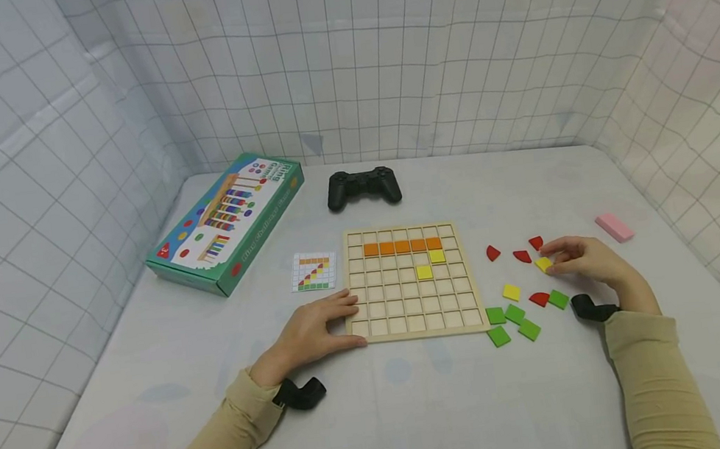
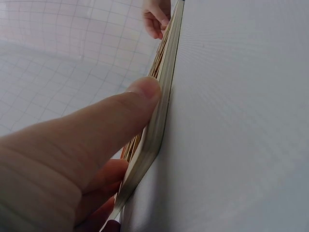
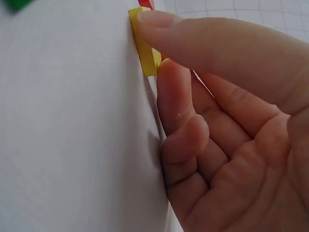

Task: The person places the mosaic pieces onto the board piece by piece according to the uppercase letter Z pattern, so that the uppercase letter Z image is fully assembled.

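Note:
My left hand point(image 1: 315, 327) rests at the near left corner of a wooden grid board point(image 1: 406, 337). Its thumb lies on the front edge and its other fingers touch the left rim; the left wrist view shows the thumb point(image 2: 147, 89) across that edge. A row of orange tiles point(image 1: 403, 247) fills part of the board's upper area, with two yellow tiles point(image 1: 424, 272) stepping down diagonally below. Right of the board, my right hand point(image 1: 585, 259) pinches a yellow square tile point(image 3: 140, 41) between thumb and fingers, close over the table. Red rounded wedges point(image 1: 521, 257) lie beside it.
Several green tiles point(image 1: 499, 336) and a loose yellow tile point(image 1: 511, 292) lie near the board's right side. A pattern card point(image 1: 314, 271) sits left of it. Farther out are a green game box point(image 1: 227, 225), a black game controller point(image 1: 363, 187) and a pink block point(image 1: 614, 227).

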Demonstrator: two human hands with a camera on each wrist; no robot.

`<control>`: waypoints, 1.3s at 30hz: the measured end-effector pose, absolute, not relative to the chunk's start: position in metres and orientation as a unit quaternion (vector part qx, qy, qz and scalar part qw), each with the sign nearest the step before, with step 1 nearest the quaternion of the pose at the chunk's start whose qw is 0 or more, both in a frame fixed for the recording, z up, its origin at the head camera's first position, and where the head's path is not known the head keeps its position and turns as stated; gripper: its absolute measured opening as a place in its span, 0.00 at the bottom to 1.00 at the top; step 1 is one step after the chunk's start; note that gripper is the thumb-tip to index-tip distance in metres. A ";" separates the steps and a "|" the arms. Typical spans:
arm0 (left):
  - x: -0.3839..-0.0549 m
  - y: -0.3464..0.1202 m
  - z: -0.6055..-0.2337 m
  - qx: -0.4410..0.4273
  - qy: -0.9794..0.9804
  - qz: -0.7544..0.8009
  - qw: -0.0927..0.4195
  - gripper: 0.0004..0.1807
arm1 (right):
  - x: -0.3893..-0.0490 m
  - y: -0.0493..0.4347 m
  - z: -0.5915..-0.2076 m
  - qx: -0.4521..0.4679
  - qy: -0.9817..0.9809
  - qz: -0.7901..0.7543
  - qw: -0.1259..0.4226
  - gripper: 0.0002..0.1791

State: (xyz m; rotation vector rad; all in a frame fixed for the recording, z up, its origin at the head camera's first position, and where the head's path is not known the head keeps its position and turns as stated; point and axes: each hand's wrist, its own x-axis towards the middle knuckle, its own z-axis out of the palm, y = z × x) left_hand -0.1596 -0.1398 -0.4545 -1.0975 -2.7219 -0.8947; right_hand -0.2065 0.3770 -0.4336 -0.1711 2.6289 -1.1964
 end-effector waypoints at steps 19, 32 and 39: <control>-0.161 -0.140 -0.455 -0.351 -0.889 -0.293 0.025 0.35 | -0.205 0.365 -0.424 -0.015 0.936 -0.322 0.144 0.30; -0.161 -0.140 -0.456 -0.346 -0.891 -0.293 0.012 0.37 | -0.208 0.327 -0.409 -0.010 0.947 -0.292 0.130 0.24; -0.160 -0.140 -0.454 -0.343 -0.892 -0.294 0.014 0.36 | -0.212 0.266 -0.399 -0.065 0.937 -0.325 0.113 0.18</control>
